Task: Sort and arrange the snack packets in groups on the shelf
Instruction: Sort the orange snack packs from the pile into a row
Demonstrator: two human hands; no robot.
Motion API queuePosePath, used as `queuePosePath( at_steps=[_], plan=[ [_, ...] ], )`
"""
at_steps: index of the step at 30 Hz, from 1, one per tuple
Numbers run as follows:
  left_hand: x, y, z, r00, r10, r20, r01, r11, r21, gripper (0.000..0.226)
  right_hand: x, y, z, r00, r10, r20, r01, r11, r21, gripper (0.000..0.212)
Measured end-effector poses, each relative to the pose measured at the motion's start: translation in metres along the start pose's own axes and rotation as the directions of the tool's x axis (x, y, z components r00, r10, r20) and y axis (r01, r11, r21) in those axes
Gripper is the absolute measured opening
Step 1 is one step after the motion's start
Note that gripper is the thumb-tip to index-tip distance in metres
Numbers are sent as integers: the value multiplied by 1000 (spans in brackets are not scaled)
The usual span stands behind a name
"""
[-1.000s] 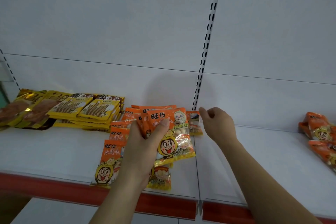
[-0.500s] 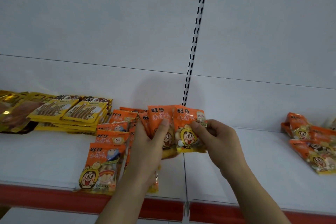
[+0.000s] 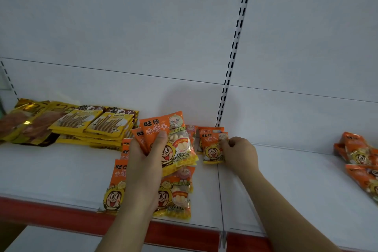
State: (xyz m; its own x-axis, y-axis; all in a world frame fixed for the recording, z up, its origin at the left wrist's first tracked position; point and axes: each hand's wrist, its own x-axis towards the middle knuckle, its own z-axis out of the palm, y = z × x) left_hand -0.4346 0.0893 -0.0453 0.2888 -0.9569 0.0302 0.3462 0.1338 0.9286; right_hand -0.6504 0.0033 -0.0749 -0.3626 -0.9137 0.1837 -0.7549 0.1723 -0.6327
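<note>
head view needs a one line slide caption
Left hand grips a fan of orange packets; right hand pinches a single orange packet above the shelf.

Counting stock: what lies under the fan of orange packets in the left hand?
Under the fan in the left hand, more orange packets lie on the shelf; hand and forearm cover parts.

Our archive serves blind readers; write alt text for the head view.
Left hand grips a fan of orange snack packets over a white shelf; right hand pinches one small orange packet. Yellow packets lie stacked at left.
</note>
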Motion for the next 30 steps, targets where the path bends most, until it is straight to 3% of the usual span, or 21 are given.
queuePosePath(
  at_steps=[12, 18, 21, 24, 27, 30],
  plan=[
    [-6, -5, 12, 998, 11, 59, -14, 998, 62, 31, 1, -3, 7, 997, -23, -70, 17, 996, -88, 46],
    [-13, -6, 24, 996, 65, 68, -70, 994, 87, 31, -28, -14, -35, 993, -91, -81, 103, 982, 155, 54],
    [-15, -9, 34, 992, 82, 94, -97, 981, 167, 45, -60, -28, -53, 969, -233, 87, 170, 876, 452, 59],
    [-17, -12, 41, 990, 90, 110, -113, 968, 223, 56, -81, -32, -58, 924, -357, 137, 255, 842, 475, 45],
    [-15, -13, 40, 990, 75, 121, -93, 984, 152, 41, -77, -28, -61, 961, -274, 44, 220, 849, 480, 24],
    [-11, -14, 36, 992, 64, 112, -82, 984, 160, 29, -70, -25, -64, 986, -168, 3, 138, 820, 555, 25]
  ],
)
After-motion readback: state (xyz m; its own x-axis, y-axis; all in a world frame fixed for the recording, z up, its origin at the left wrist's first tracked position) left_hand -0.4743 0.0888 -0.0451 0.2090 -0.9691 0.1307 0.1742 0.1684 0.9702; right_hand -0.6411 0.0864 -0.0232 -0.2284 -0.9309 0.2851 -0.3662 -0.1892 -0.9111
